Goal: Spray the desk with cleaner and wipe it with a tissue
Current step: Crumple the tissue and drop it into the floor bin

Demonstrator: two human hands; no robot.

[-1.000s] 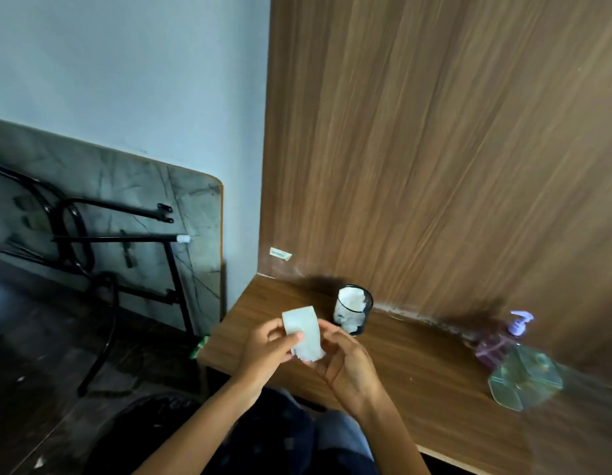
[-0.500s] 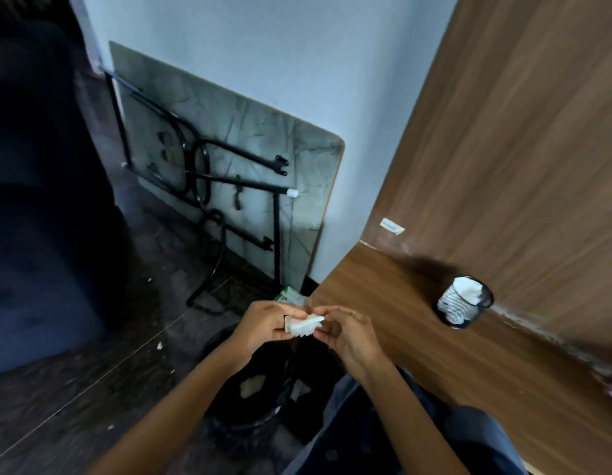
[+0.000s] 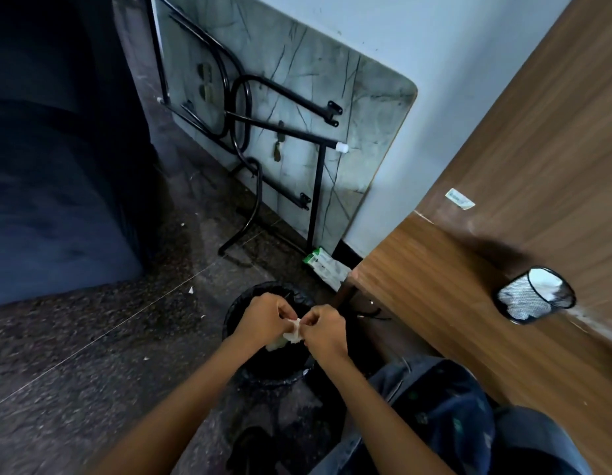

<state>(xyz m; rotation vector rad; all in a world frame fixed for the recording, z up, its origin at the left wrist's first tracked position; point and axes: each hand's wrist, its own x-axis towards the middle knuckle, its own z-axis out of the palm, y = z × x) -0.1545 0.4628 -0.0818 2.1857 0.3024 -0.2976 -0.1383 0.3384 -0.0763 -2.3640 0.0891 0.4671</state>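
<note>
A crumpled white tissue (image 3: pixel 293 332) is pinched between both my hands. My left hand (image 3: pixel 263 318) and my right hand (image 3: pixel 323 329) hold it together directly above a black bin (image 3: pixel 239 303) lined with a dark bag on the floor, left of the desk. The wooden desk (image 3: pixel 434 293) runs along the right side. The cleaner bottle is out of view.
A black mesh cup (image 3: pixel 534 296) stuffed with white tissue stands on the desk near the wooden wall panel. A folded table (image 3: pixel 349 108) with black legs leans on the white wall. A green and white packet (image 3: pixel 323 265) lies on the floor by the desk corner. My knee is at the lower right.
My view has swung left and down from the desk to the floor. Both hands carried the tissue off the desk edge to above the bin, and the flat tissue is now crumpled.
</note>
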